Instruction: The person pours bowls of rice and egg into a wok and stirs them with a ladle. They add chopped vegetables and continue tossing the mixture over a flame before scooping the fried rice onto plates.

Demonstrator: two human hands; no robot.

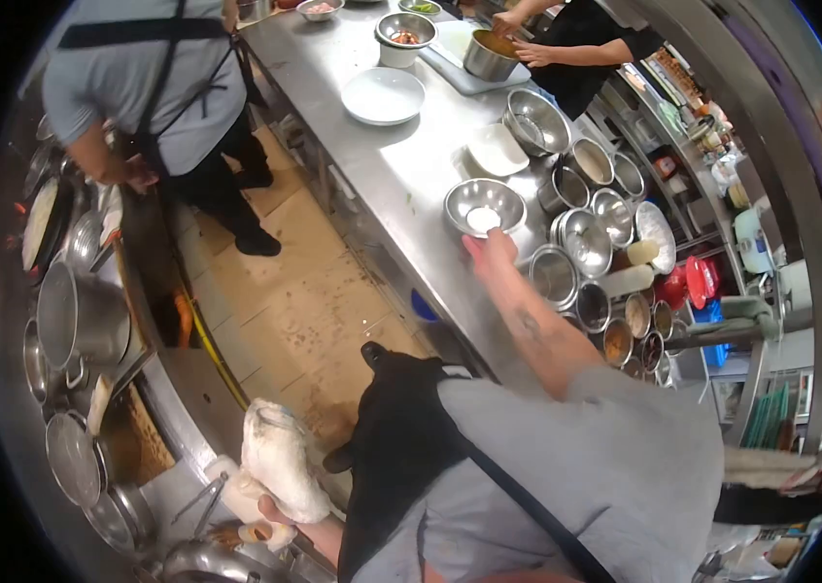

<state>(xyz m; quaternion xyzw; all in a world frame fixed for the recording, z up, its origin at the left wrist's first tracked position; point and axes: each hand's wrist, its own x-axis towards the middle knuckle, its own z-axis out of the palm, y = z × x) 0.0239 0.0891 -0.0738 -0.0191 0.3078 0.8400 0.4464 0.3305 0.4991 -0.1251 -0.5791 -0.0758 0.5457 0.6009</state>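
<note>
A pale, lumpy white bundle (280, 462), a bag or a cloth as far as I can tell, is in my left hand (280, 511), low on the left side of my body. The fingers are partly hidden beneath it. My right arm reaches over the steel table, and my right hand (492, 245) grips the near rim of a metal bowl (462, 206). Something white (483, 220) lies inside this bowl. Just behind it is a white dish (498, 151), with a larger metal bowl (537, 121) beyond.
Several metal containers (586, 241) crowd the right of the steel table (362, 155). A white plate (384, 95) lies farther back. One person (144, 87) stands at the stove side; another person's hands (518, 49) work at a pot (491, 60). Pots (90, 316) line the left.
</note>
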